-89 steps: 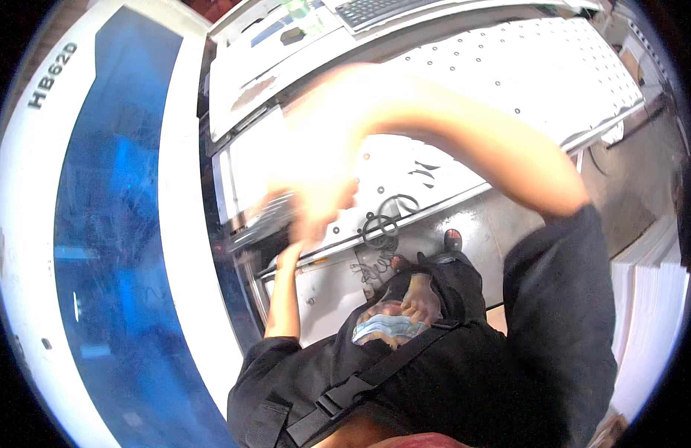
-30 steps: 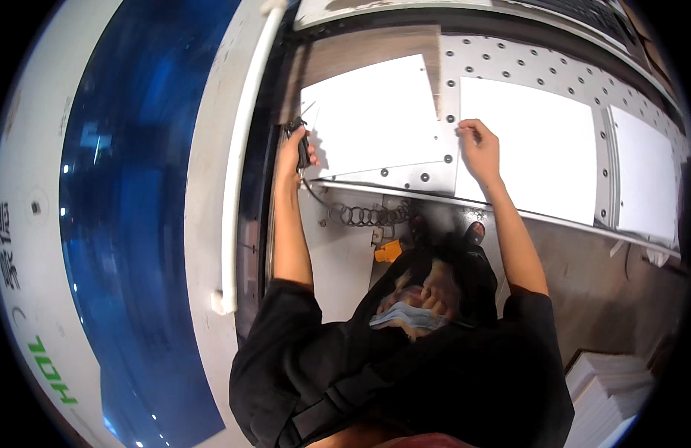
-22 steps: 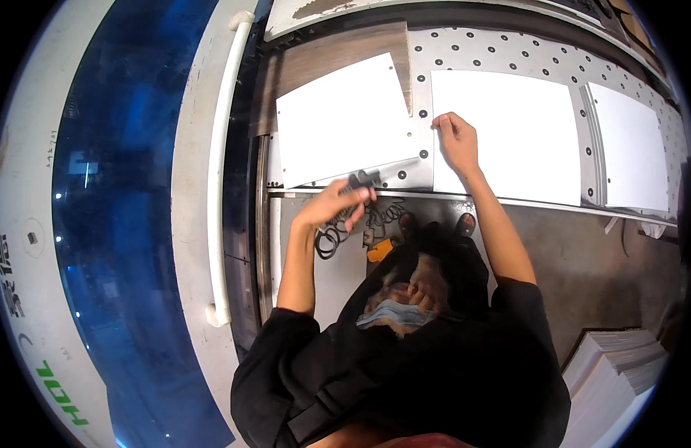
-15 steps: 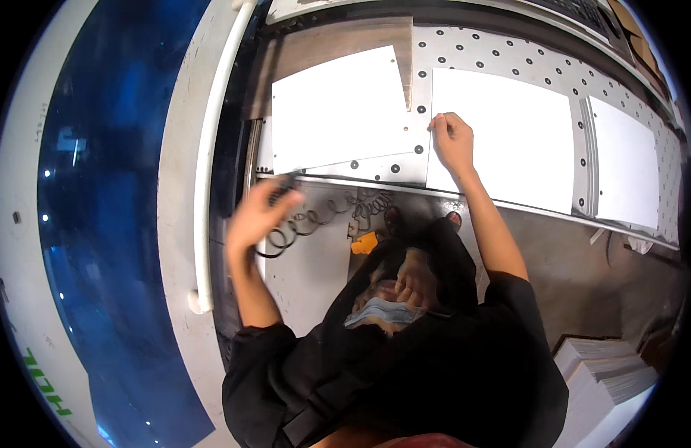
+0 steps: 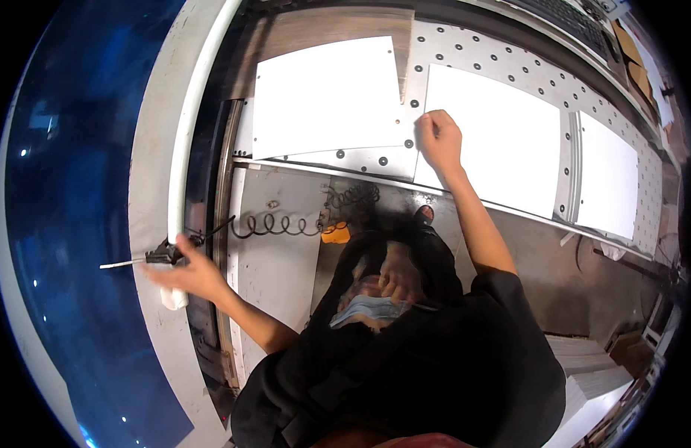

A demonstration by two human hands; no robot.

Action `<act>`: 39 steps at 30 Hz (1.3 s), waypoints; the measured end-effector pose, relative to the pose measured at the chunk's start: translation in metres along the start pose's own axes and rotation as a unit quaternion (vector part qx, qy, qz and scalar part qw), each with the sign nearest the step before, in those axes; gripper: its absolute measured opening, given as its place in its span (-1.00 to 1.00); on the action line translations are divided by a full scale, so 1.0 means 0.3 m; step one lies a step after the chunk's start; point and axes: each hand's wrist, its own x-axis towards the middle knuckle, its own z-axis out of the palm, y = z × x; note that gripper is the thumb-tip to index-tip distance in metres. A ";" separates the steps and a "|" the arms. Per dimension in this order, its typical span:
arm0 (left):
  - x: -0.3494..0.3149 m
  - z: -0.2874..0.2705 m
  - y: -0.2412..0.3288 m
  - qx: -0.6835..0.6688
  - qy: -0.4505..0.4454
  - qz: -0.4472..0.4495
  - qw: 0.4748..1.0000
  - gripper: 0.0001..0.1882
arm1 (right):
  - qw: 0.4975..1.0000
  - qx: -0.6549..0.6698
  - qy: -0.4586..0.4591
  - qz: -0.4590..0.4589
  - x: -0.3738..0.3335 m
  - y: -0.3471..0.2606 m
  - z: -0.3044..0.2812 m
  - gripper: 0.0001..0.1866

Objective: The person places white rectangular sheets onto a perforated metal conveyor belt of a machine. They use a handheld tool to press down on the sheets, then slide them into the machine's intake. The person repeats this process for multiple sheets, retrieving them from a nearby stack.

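My left hand [image 5: 189,275] is out over the pale ledge at the left, its thumb and fingers around a black air blow gun [image 5: 165,254]. The gun's thin metal nozzle points left, and a black coiled hose [image 5: 274,225] trails from it to the right. My right hand [image 5: 441,140] rests closed at the left edge of a white sheet [image 5: 495,138]; whatever its curled fingers hold, if anything, is hidden. Another white sheet [image 5: 327,97], with small holes at its corners, lies to the left, partly on a brown board [image 5: 316,33].
A perforated table [image 5: 454,45] with black dots carries the sheets, including a stack of white panels [image 5: 608,175] at the right. A white rail [image 5: 200,97] and a shiny blue surface [image 5: 77,224] run along the left. More stacked panels [image 5: 588,366] stand at the lower right.
My left hand has swung left and down from the table's front corner with the air blow gun, stretching the coiled hose. My right hand remains at the sheet's edge. The whole view has shifted slightly.
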 end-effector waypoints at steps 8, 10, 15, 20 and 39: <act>-0.111 0.122 0.362 -0.437 -0.178 0.141 0.870 -0.61 | 0.980 -0.140 -0.047 -0.131 -0.067 -0.020 0.076 -0.60; -0.203 0.414 0.400 -0.391 -0.269 0.156 0.866 -0.43 | 0.969 -0.205 -0.067 -0.117 -0.128 -0.073 0.108 -0.40; -0.361 0.865 0.286 -0.320 -0.384 0.159 0.851 -0.07 | 0.977 -0.192 -0.089 -0.024 -0.183 -0.159 0.192 -0.26; -0.268 0.819 0.344 -0.351 -0.453 0.075 0.816 -0.18 | 0.993 -0.084 -0.037 0.078 -0.142 -0.195 0.175 -0.26; -0.454 0.394 0.928 -0.558 -0.584 0.008 0.590 -0.60 | 0.803 0.494 0.091 0.322 -0.566 0.017 -0.699 -0.17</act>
